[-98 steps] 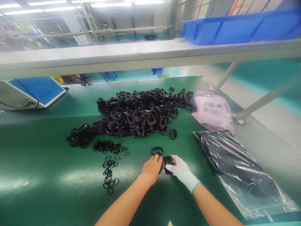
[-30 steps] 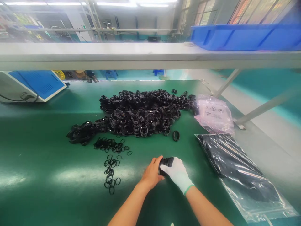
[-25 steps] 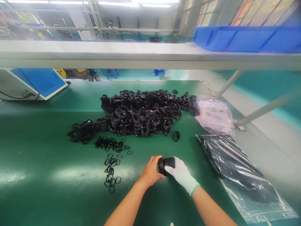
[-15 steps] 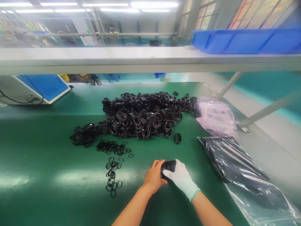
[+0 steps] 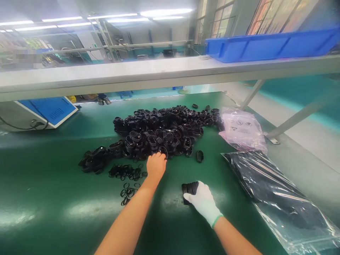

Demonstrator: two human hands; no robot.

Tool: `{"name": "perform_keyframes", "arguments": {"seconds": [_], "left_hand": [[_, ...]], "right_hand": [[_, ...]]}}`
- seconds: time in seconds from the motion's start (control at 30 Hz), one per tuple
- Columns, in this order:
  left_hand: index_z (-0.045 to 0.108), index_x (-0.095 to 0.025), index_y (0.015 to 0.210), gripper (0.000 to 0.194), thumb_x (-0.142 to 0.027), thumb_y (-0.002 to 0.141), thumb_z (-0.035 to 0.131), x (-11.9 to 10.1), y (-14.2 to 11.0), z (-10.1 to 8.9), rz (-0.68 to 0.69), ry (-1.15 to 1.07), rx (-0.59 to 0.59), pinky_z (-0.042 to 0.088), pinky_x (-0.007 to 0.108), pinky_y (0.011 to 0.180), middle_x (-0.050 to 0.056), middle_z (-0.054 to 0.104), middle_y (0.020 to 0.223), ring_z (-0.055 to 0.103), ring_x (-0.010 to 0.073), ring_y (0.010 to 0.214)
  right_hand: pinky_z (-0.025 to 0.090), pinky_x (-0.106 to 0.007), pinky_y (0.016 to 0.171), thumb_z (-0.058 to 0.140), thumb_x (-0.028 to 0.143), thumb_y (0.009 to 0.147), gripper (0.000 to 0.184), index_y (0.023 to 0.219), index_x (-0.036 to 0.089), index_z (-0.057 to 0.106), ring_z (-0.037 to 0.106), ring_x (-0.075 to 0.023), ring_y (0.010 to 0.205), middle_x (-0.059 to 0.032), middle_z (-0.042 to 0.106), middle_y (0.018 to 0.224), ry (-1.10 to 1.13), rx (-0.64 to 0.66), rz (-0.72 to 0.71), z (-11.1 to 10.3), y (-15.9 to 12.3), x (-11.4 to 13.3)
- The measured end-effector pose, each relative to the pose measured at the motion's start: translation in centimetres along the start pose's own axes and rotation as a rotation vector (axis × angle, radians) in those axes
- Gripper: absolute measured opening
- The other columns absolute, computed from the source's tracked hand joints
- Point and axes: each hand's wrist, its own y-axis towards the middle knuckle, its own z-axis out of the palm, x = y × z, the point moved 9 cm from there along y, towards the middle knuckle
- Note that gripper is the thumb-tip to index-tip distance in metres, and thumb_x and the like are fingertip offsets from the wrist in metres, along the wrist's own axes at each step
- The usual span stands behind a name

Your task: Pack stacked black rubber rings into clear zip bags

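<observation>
My right hand [image 5: 202,202], in a white glove, is closed on a short stack of black oval rings [image 5: 189,188] that rests on the green table [image 5: 53,198]. My bare left hand [image 5: 156,165] reaches forward to the near edge of the big pile of black oval rings [image 5: 164,129]. Its fingers curl down onto a ring there; whether they grip it is hidden. One loose oval ring [image 5: 199,156] lies just right of that hand.
Small thin black O-rings [image 5: 129,177] are scattered left of my left arm, beside a smaller heap of rings [image 5: 92,160]. A pink bag [image 5: 241,129] and a clear bag of black parts [image 5: 276,194] lie at right. A shelf [image 5: 159,72] carries a blue bin [image 5: 265,44].
My left hand has let go of the stack and moved forward to the pile's edge. My right hand stays on the stack. The loose ring seen in front of my hands 3.3 s ago is gone.
</observation>
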Motion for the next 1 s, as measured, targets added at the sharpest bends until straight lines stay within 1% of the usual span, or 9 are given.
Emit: {"name": "perform_keyframes", "arguments": {"seconds": [0.1,0.2,0.27,0.37,0.47,0.57,0.77,0.87,1.0], "left_hand": [[0.058,-0.025,0.086,0.014,-0.031,0.081,0.047,-0.4,-5.3,2.8,0.011,-0.046,0.155,0.035,0.031,0.072,0.001,0.058,0.086,0.053,0.0182,0.083],[0.059,-0.024,0.083,0.011,-0.022,0.077,0.05,-2.0,-11.1,6.5,0.118,-0.05,0.362,0.035,0.033,0.076,0.002,0.059,0.087,0.054,0.0204,0.088],[0.057,-0.024,0.09,0.019,-0.018,0.074,0.052,-2.6,-13.0,7.8,0.116,-0.069,0.41,0.034,0.036,0.08,0.003,0.059,0.089,0.054,0.0221,0.09],[0.047,-0.026,0.114,0.051,-0.013,0.065,0.058,-3.1,-12.5,7.7,0.036,-0.12,0.381,0.033,0.04,0.087,0.005,0.055,0.108,0.051,0.025,0.1],[0.038,-0.022,0.126,0.079,0.0,0.053,0.06,-3.8,-10.9,7.9,0.013,-0.146,0.434,0.032,0.041,0.093,0.011,0.042,0.127,0.044,0.0299,0.112],[0.041,-0.021,0.124,0.079,0.004,0.051,0.057,-3.7,-10.3,8.4,-0.007,-0.189,0.498,0.035,0.038,0.09,0.011,0.046,0.124,0.048,0.0284,0.108],[0.032,-0.031,0.127,0.079,-0.013,0.058,0.065,-2.7,-11.8,9.6,-0.07,-0.623,0.461,0.036,0.03,0.09,0.001,0.049,0.122,0.048,0.0208,0.109],[0.034,-0.033,0.127,0.08,-0.015,0.057,0.067,-2.8,-12.0,10.1,-0.068,-0.643,0.432,0.031,0.034,0.095,0.001,0.05,0.12,0.041,0.0233,0.116],[0.035,-0.033,0.126,0.079,-0.02,0.056,0.069,-3.0,-11.5,10.2,-0.067,-0.617,0.407,0.029,0.037,0.095,0.001,0.053,0.114,0.044,0.0232,0.11]], "right_hand": [[0.042,-0.035,0.081,0.061,0.045,0.055,0.066,0.112,0.016,0.044,0.051,-0.0273,0.101,-0.0124,0.048,0.109,-0.001,-0.01,0.01,-0.1,-0.2,0.0],[0.041,-0.036,0.084,0.062,0.044,0.055,0.07,0.116,0.014,0.042,0.048,-0.0286,0.106,-0.0151,0.046,0.114,-0.008,-0.017,0.001,-0.2,-0.5,0.3],[0.04,-0.036,0.085,0.062,0.043,0.056,0.072,0.118,0.013,0.04,0.048,-0.0293,0.107,-0.0166,0.045,0.116,-0.006,-0.018,-0.007,-0.4,-0.8,0.5],[0.04,-0.037,0.086,0.061,0.042,0.058,0.07,0.118,0.012,0.041,0.048,-0.0295,0.107,-0.0172,0.045,0.116,-0.003,-0.02,-0.02,-0.7,-1.0,0.7],[0.04,-0.037,0.085,0.062,0.041,0.059,0.064,0.114,0.014,0.045,0.05,-0.029,0.105,-0.0161,0.047,0.114,0.0,-0.009,-0.031,-0.9,-1.1,0.8],[0.04,-0.037,0.085,0.063,0.041,0.059,0.062,0.113,0.016,0.045,0.051,-0.0287,0.105,-0.0151,0.048,0.113,0.003,-0.004,-0.035,-0.9,-1.0,0.7],[0.041,-0.037,0.083,0.061,0.042,0.059,0.063,0.113,0.016,0.044,0.052,-0.0277,0.102,-0.0138,0.048,0.111,-0.007,-0.02,-0.039,-0.4,-0.6,0.2],[0.042,-0.037,0.082,0.061,0.042,0.058,0.063,0.112,0.016,0.043,0.053,-0.027,0.099,-0.013,0.048,0.108,-0.003,-0.036,-0.045,-0.4,-0.4,0.0],[0.043,-0.035,0.08,0.06,0.043,0.058,0.06,0.11,0.017,0.044,0.054,-0.0255,0.096,-0.0113,0.048,0.107,-0.004,-0.017,-0.047,-0.2,-0.2,-0.1]]}}
